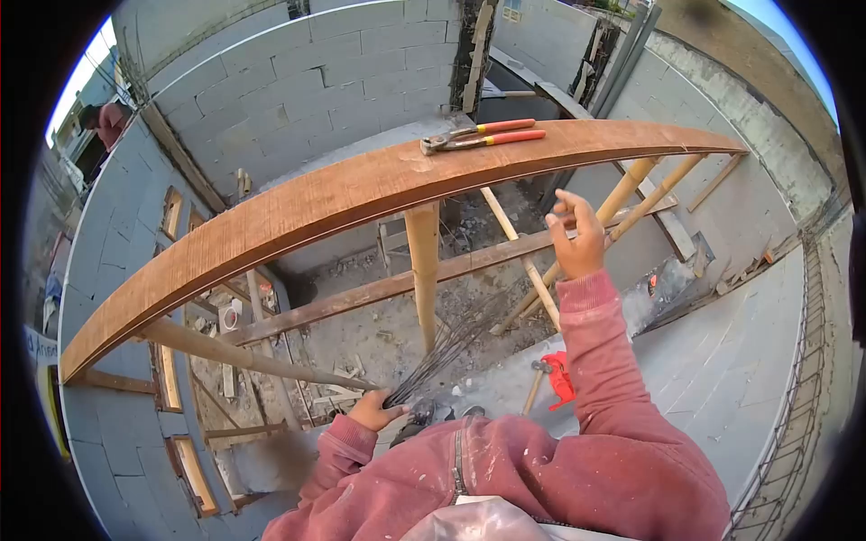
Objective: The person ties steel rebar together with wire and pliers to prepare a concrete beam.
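My left hand [374, 410] is closed around one end of a bundle of thin dark tie wires [437, 356], which fans out away from me. My right hand [579, 236] is raised below the far side of a long wooden plank [352, 185], its fingers loosely bent, thumb apart, nothing visible in them. Resting on the plank are end-cutting pincers [483, 135] with red and yellow handles, jaws toward the left. Bamboo poles [422, 270] stand under the plank.
A hammer [537, 383] lies by a red plastic piece [559, 379] near my right forearm. Block walls [316, 81] surround the rubble-strewn floor below. A lower wooden beam [361, 296] crosses the space. Another person [110, 124] is at far left. Rebar [794, 397] runs along the right.
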Demonstrator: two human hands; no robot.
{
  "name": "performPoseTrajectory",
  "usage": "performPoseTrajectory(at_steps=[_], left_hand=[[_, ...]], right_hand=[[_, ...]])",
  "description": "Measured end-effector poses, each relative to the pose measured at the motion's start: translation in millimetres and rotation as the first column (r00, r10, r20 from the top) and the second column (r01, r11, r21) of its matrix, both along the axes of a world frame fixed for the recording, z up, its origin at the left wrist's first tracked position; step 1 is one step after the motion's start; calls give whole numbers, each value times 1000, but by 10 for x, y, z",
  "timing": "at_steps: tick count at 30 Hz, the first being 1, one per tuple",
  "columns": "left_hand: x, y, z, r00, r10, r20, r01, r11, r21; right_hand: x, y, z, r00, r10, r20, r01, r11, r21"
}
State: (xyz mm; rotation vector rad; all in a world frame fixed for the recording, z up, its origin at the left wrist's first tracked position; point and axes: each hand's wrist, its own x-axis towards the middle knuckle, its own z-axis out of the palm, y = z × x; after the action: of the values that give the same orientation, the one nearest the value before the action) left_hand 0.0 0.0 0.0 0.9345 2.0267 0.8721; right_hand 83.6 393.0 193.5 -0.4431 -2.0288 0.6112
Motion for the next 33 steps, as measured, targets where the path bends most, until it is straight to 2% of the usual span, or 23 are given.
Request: performPoseTrajectory(at_steps=[2,3,4,6,8,12,15,16,19,22,25,28,29,32,33], left_hand=[[15,82,176,996,23,88,-30,997,70],[-327,12,385,997,46,59,-47,999,23],[-294,94,414,990,69,120,-71,997,8],[-320,208,262,987,61,150,-78,990,114],[-341,269,440,987,25,160,-35,998,56],[-277,508,671,979,-104,173,100,994,34],[-232,669,720,972,-149,181,148,989,16],[-243,716,682,968,-163,190,152,986,70],[-272,855,582,957,-191,219,174,980,93],[-263,973,657,945,-193,265,182,981,68],[-275,1017,649,927,-166,337,141,985,99],[-256,1041,674,902,-139,410,93,987,128],[-247,1046,689,892,-130,433,77,987,138],[-272,1023,804,740,9,672,-43,999,33],[-256,1038,852,717,22,696,-60,998,31]], right_hand=[[520,-147,-758,990,-44,136,87,939,-332],[398,-305,-1154,991,-42,126,103,842,-529],[501,-352,-1230,988,29,153,64,821,-568],[713,-600,-1444,966,173,193,1,743,-669],[668,-820,-1313,966,231,112,-35,551,-834],[564,-750,-1167,970,211,-124,-152,121,-981],[687,-710,-1172,973,90,-211,-216,56,-975],[739,-719,-1092,973,44,-227,-229,24,-973],[895,-642,-1111,964,-4,-265,-265,-26,-964],[1000,-570,-1079,962,-43,-270,-271,-23,-962],[1054,-534,-976,994,-48,-96,-87,171,-981],[1158,-431,-999,999,-24,-43,-36,262,-964],[1198,-384,-1021,993,-74,-87,-65,258,-964],[1306,-235,-1060,948,-227,-225,-170,239,-956],[1311,-216,-1048,931,-271,-245,-180,244,-953]])
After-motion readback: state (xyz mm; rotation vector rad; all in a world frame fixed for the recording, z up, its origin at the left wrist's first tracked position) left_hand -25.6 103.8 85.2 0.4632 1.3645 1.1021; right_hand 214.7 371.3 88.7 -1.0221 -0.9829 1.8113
